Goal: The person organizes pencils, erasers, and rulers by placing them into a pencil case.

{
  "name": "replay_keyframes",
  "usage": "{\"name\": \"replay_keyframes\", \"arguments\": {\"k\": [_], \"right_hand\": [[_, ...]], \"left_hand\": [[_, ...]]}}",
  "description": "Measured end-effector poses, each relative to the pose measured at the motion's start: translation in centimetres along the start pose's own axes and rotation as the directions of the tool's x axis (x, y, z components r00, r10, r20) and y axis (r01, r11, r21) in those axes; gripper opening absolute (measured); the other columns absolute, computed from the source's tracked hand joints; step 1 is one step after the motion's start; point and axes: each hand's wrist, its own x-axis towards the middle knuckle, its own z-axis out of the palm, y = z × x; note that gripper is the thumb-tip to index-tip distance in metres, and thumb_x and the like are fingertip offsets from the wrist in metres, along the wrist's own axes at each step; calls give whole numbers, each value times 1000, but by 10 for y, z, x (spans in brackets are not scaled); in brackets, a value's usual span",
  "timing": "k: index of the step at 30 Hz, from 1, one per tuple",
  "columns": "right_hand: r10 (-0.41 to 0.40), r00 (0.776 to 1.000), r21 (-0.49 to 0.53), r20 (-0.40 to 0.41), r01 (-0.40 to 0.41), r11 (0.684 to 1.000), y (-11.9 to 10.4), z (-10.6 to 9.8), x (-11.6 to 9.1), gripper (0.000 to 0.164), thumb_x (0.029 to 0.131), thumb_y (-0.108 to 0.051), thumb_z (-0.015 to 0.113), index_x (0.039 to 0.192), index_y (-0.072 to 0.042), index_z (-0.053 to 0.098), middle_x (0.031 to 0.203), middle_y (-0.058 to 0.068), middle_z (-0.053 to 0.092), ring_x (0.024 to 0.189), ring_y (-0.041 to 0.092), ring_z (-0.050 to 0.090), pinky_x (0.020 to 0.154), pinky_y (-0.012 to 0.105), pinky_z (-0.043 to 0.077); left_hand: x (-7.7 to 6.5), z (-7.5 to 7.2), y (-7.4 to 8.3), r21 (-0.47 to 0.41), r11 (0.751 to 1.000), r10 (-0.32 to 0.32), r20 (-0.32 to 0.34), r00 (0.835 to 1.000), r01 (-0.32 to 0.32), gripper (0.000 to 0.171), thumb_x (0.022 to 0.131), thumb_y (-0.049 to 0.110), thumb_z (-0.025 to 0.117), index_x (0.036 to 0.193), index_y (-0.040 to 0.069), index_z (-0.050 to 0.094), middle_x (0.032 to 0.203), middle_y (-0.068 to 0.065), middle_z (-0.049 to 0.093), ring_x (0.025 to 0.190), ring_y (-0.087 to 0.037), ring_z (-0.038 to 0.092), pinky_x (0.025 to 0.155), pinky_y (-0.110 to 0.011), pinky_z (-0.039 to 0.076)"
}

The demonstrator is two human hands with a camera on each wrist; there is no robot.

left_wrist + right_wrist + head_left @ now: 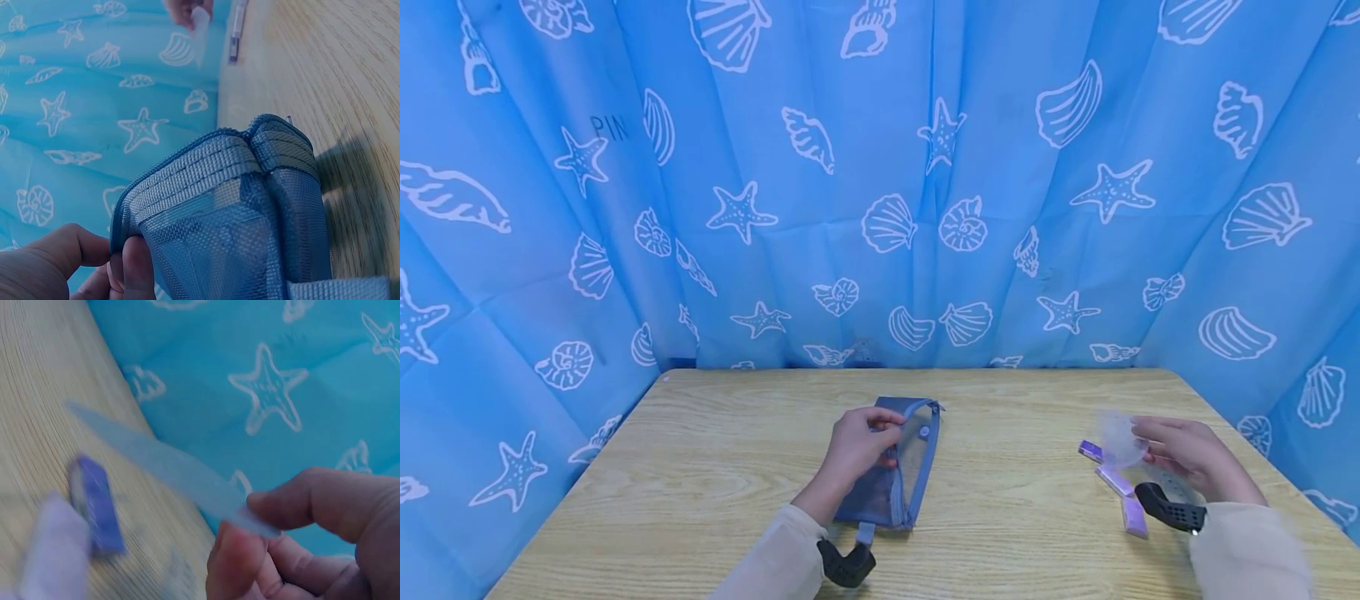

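Observation:
A blue mesh zip pouch (865, 492) lies on the table, its zipped mouth apart. My left hand (861, 446) pinches the edge of that mouth between thumb and fingers; in the left wrist view the pouch (212, 250) shows its woven rim close up. Inside the mesh, contents are hard to make out. Over the right side of the table, my right hand (1187, 458) pinches a thin translucent plastic piece (1122, 440) by one edge, blurred and seen nearly edge-on in the right wrist view (156, 459). Its exact kind is unclear.
Below the right hand lie small purple and lilac blocks: a dark purple one (1091, 451), a lilac one (1115, 480) and another lilac one (1134, 517). Something clear with dark marks (1172, 482) lies beside them, partly hidden. A blue shell-patterned curtain (880, 167) hangs behind the table.

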Motion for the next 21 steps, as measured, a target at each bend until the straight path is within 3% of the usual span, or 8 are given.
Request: {"name": "replay_keyframes", "arguments": {"k": [3, 7, 11, 14, 17, 21], "right_hand": [[-26, 998, 64, 57, 22, 998, -3, 13, 3, 63, 101, -23, 52, 142, 20, 32, 93, -9, 60, 77, 3, 61, 69, 19, 58], [-56, 993, 148, 106, 40, 988, -6, 30, 8, 49, 99, -18, 55, 136, 13, 47, 93, -6, 61, 76, 3, 61, 68, 18, 58], [-84, 982, 299, 172, 29, 954, -9, 42, 9, 23, 98, -12, 57, 116, -6, 69, 90, -3, 65, 73, 4, 63, 67, 17, 58], [-104, 970, 393, 221, 8, 919, -11, 49, 10, 19, 97, -7, 56, 99, -18, 72, 89, 0, 67, 71, 5, 65, 66, 17, 58], [-120, 961, 420, 247, 5, 907, -13, 54, 11, 20, 97, -4, 56, 100, -17, 71, 90, 2, 66, 71, 6, 66, 68, 18, 59], [-139, 955, 413, 262, 19, 911, -15, 62, 12, 20, 96, -3, 56, 111, -9, 67, 93, 5, 64, 73, 7, 67, 70, 19, 60]], "left_hand": [[0, 0, 0, 0, 1000, -1, 0, 1000, 1, 26, 83, 5, 65, 107, 1, 73, 88, -5, 62, 73, -14, 62, 57, -30, 61], [0, 0, 0, -5, 1000, 1, 4, 1000, -1, 26, 84, 5, 64, 108, 0, 72, 88, -6, 62, 73, -15, 63, 57, -31, 61], [0, -1, 0, -3, 1000, 2, 7, 1000, -2, 26, 83, 6, 64, 108, 1, 72, 88, -6, 63, 74, -15, 63, 57, -31, 61], [0, -1, 0, -3, 1000, -2, 8, 1000, 2, 26, 83, 6, 64, 108, 1, 73, 88, -5, 63, 73, -15, 63, 57, -31, 61], [0, -1, 0, -5, 1000, -4, 8, 1000, 4, 26, 83, 6, 64, 107, 1, 73, 87, -5, 63, 73, -15, 63, 57, -31, 61], [0, -1, 1, -8, 1000, -4, 6, 1000, 5, 26, 83, 5, 64, 107, 1, 73, 86, -5, 62, 73, -15, 63, 56, -31, 61]]}}
